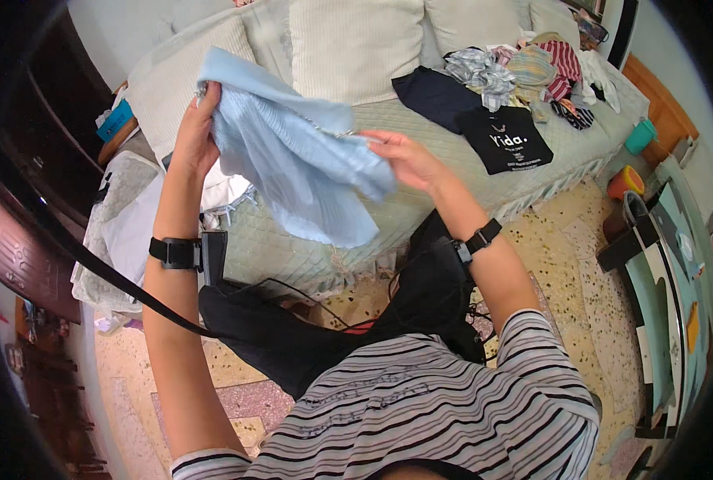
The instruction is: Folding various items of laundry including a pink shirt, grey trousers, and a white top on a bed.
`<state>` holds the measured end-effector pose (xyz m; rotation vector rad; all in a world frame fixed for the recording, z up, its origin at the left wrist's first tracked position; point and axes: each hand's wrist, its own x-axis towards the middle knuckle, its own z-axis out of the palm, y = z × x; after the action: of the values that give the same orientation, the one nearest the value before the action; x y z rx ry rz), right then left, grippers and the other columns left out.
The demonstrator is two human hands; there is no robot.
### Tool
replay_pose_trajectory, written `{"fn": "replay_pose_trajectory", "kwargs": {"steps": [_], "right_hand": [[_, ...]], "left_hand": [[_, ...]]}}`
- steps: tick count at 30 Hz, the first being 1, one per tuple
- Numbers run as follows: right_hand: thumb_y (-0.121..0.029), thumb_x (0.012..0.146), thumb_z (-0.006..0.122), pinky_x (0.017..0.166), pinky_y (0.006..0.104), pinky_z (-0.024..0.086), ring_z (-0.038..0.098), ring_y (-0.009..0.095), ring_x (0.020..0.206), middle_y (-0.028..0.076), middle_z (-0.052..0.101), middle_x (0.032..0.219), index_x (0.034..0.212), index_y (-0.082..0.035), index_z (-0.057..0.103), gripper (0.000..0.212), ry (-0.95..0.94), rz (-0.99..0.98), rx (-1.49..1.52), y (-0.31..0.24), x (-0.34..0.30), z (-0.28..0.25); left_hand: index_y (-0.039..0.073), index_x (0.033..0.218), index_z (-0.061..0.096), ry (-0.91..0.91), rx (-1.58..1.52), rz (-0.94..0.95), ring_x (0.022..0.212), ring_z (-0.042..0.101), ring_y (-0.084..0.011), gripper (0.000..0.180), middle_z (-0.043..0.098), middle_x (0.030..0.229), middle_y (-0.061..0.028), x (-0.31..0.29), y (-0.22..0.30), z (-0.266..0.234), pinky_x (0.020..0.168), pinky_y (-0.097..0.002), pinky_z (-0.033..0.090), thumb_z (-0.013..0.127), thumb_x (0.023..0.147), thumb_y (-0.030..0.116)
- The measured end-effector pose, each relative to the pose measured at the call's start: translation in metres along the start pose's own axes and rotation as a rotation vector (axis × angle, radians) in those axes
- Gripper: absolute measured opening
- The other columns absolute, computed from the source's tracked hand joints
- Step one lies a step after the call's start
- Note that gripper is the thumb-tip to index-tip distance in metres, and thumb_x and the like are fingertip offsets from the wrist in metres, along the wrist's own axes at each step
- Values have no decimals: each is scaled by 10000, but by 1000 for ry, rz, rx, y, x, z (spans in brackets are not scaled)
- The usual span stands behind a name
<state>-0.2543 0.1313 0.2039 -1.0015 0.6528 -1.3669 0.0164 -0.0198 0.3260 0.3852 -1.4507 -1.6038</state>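
Observation:
A light blue garment (pixel 280 148) of thin, ribbed-looking cloth hangs in the air over the front of the couch. Its kind cannot be made out from the folds. Along its upper edge, a grey beaded or frilled trim runs between my two hands. My left hand (pixel 196 136) grips the garment's upper left part, thumb on top. The opposite end of the trim is pinched between thumb and fingers of my right hand (pixel 407 158). The cloth droops in loose folds below, its lower right side slightly blurred.
Black T-shirt (pixel 504 152) with white print and dark navy cloth (pixel 432 92) lie on the quilted couch cover (pixel 356 128). Behind them is a heap of mixed clothes (pixel 524 68). White cushions (pixel 356 48) line the back. A glass-topped table (pixel 676 264) stands at the right.

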Motion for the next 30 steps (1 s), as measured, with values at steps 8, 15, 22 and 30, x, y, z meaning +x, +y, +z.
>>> {"fn": "replay_pose_trajectory", "kwargs": {"steps": [8,15,22,30], "right_hand": [[-177,842,633,933,318,385,495,154,1096,104,528,1175,1261,28,402,520,-54,25,-40,28,19,36],[-198,798,682,872,309,425,534,175,1040,116,564,1114,1280,46,380,619,-179,186,-255,17,15,53],[-208,821,643,727,244,430,555,94,789,11,638,832,981,-14,663,252,278,-200,-1086,-52,21,20],[-191,861,591,719,224,428,556,72,782,-4,628,881,1036,-51,623,227,499,-439,-736,-75,19,5]], "left_hand": [[49,1062,548,-33,15,53,867,605,-157,313,621,980,-50,-15,27,14,772,-310,499,576,883,304],[44,1078,544,-41,66,79,887,605,-158,352,620,986,-48,-20,32,-2,778,-308,496,576,879,332],[42,1114,549,91,296,-20,926,587,-125,298,621,1007,-33,-29,37,-34,807,-272,467,605,863,193],[43,1202,522,-234,557,-134,921,585,-90,492,627,1061,-31,-45,35,-45,868,-217,421,592,728,-69]]}}
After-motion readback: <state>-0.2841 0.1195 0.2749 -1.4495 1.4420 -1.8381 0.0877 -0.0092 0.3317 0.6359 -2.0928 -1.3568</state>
